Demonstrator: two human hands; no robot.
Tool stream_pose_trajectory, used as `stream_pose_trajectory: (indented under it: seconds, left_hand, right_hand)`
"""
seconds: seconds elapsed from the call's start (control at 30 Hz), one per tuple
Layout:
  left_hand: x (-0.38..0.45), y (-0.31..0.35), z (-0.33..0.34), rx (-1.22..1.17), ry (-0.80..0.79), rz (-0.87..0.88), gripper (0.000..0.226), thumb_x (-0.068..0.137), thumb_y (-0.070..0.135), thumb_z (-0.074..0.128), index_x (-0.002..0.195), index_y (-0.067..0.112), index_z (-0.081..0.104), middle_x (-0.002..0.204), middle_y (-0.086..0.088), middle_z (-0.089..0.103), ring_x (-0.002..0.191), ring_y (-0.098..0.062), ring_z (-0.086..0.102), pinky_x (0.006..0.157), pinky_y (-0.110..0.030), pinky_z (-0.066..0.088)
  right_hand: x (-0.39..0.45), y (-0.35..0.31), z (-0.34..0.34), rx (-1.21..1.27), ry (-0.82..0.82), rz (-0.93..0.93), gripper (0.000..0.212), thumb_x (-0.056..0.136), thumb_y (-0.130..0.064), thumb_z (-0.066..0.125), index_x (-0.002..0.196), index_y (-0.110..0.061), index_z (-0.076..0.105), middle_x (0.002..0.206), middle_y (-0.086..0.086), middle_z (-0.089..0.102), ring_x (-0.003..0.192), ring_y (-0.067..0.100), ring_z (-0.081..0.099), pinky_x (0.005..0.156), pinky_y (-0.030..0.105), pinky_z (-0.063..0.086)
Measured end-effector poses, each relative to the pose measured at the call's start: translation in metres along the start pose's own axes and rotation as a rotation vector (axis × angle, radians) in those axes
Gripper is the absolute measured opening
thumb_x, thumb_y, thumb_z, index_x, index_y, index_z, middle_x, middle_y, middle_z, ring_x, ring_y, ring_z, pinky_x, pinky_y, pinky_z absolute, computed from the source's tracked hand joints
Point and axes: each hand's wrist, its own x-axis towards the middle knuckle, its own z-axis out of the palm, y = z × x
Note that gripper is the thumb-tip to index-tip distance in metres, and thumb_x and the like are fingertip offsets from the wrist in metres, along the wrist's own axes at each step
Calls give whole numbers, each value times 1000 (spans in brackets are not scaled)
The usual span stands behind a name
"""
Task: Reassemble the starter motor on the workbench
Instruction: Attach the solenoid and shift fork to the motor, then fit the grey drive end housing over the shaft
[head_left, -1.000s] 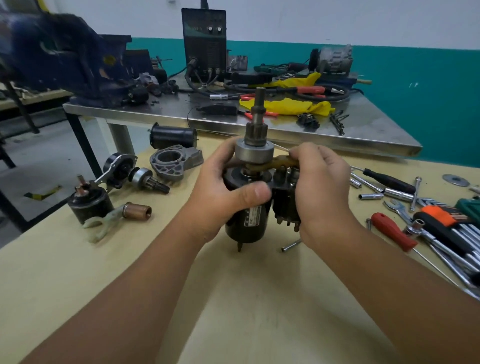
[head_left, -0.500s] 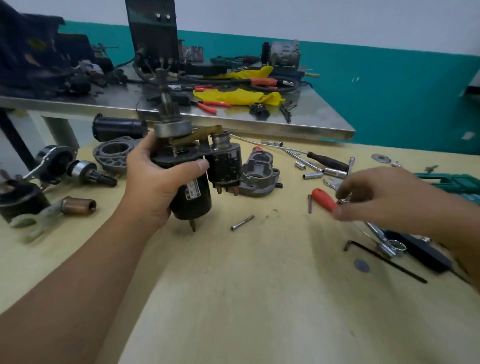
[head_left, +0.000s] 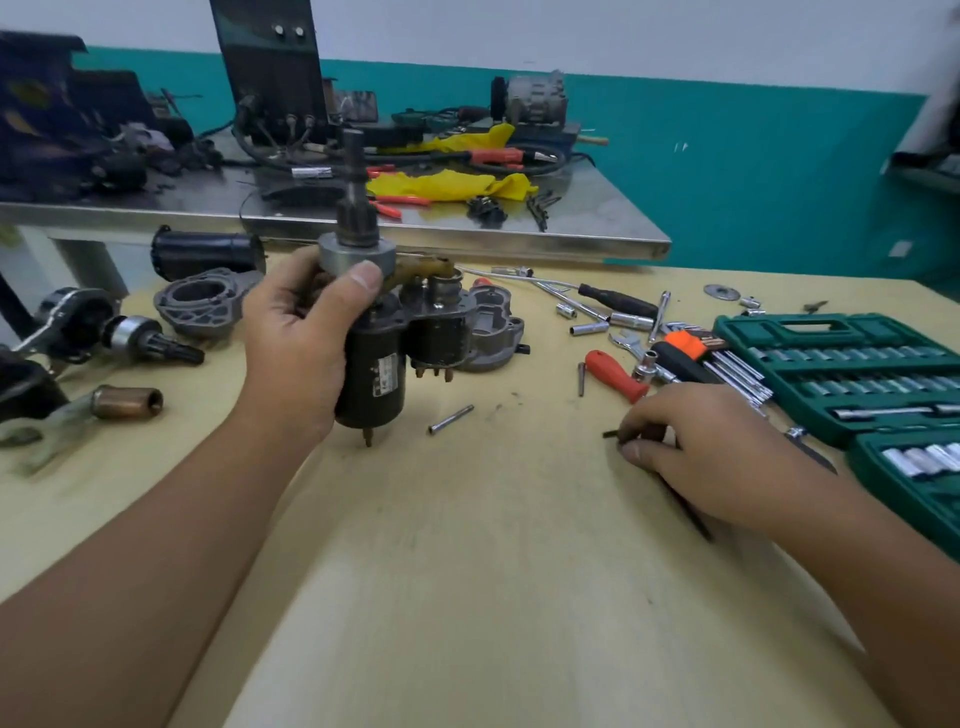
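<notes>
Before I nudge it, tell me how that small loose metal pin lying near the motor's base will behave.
The pin looks like a smooth, straight cylinder lying flat on the wooden bench, so it would probably roll if pushed sideways. It seems rigid and light. Being thin and shiny, it may slip when pinched.

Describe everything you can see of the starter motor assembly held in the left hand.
The starter motor assembly is held upright, its lower end just above the yellow benchtop. It has a black cylindrical body with a small label, a silver collar and dark splined shaft on top, and a smaller black cylinder alongside, joined by a brownish lever. A short stud sticks out below. Only the left hand touches it, thumb on the collar.
</notes>
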Motion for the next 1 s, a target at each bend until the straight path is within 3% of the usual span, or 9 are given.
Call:
stream_pose_trajectory:
  seconds: [0.1, 0.23, 0.3, 0.4, 0.5, 0.57, 0.73, 0.87, 1.0]
  left_hand:
    - [-4, 0, 4, 112, -84, 32, 27, 87, 39, 71, 112, 29, 74, 103, 6, 77, 97, -18, 73, 87, -37, 60]
    - [-6, 0, 9, 147, -100, 83, 21, 92, 29, 68, 112, 32, 74, 100, 14, 77, 96, -10, 73, 87, -29, 59]
    - [-6, -1, 9, 152, -90, 95, 21, 94, 23, 67, 113, 28, 73, 99, 15, 77, 95, -8, 72, 86, -26, 57]
    - [-7, -3, 7, 122, -72, 76, 22, 96, 26, 65, 116, 20, 73, 101, 8, 78, 98, -13, 73, 85, -27, 57]
    - [-12, -2, 0, 84, -66, 42, 34, 88, 38, 70, 119, 24, 69, 103, 7, 77, 99, -14, 74, 81, -23, 57]
    - [-13, -2, -5, 64, -104, 27, 54, 77, 38, 83, 125, 34, 60, 108, 5, 77, 101, -16, 76, 81, -23, 59]
    - [-7, -6, -11, 1, -143, 17, 82, 65, 14, 93, 134, 25, 50, 115, -4, 75, 107, -26, 75, 86, -31, 62]
    - [-1, -6, -16, 185, -12, 58, 77, 60, 25, 94, 128, 27, 57, 116, 18, 73, 109, -4, 71, 86, -12, 55]
    - [7, -8, -36, 205, 71, 24, 68, 60, 34, 91, 123, 36, 64, 114, 16, 73, 107, -5, 71, 83, -11, 55]
  right_hand:
    - [1, -3, 3, 3, 113, -42, 15, 88, -42, 71, 103, -37, 71, 94, -19, 59, 90, 4, 56, 76, 32, 51]
    - [22, -51, -27, 484, 426, -180, 27, 83, -56, 67, 103, -38, 72, 85, -17, 67, 79, -2, 61, 57, 15, 47]
    - [46, -87, -48, 698, 339, -265, 29, 86, -59, 63, 109, -42, 68, 92, -25, 69, 86, -3, 66, 61, 15, 51]
    - [79, -138, -63, 878, 118, -422, 13, 95, -41, 64, 104, -32, 70, 94, -22, 74, 93, -9, 67, 72, 7, 52]
    - [94, -163, -59, 935, 84, -457, 17, 93, -23, 69, 101, -7, 72, 91, 0, 76, 86, 7, 72, 79, 22, 59]
    - [97, -168, -53, 946, 84, -485, 14, 92, -24, 70, 96, -11, 73, 89, 1, 76, 86, 11, 73, 81, 30, 61]
    - [112, -174, -53, 888, 0, -607, 13, 91, -37, 70, 94, -25, 75, 90, -8, 77, 87, 6, 73, 76, 20, 59]
    - [157, -142, -53, 863, -9, -402, 46, 84, -73, 53, 109, -40, 73, 114, -18, 73, 107, 2, 67, 98, 39, 52]
    - [187, -96, -16, 36, -209, -268, 68, 75, -73, 67, 135, -43, 56, 149, -4, 49, 136, 19, 42, 112, 44, 38]
